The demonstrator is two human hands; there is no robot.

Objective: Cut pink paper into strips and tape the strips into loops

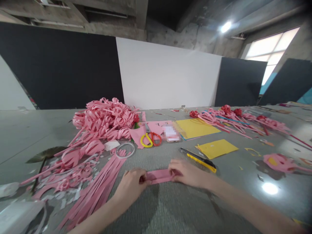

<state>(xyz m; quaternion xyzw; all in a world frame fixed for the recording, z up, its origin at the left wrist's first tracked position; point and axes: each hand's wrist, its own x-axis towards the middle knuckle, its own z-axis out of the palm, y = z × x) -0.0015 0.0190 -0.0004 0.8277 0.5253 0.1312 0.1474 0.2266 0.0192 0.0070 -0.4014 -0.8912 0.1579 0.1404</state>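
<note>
A short pink paper strip (159,175), creased along its length, is stretched between my two hands low over the grey table. My left hand (133,182) pinches its left end, and my right hand (182,172) has its fingers closed on the right end. Beyond my right hand lies a yellow and black utility knife (200,160). Scissors (150,138) with one yellow and one red handle rest farther back, partly on pink paper (136,135). Left of my left hand, long pink strips (97,188) lie in a bundle beside a roll of tape (125,150).
A big heap of pink paper loops (104,117) stands back left, with paper scraps (65,195) before it. Yellow sheets (198,127), a smaller yellow piece (217,149) and a phone (172,134) lie ahead. Pink and red paper flowers (226,113) are at the right.
</note>
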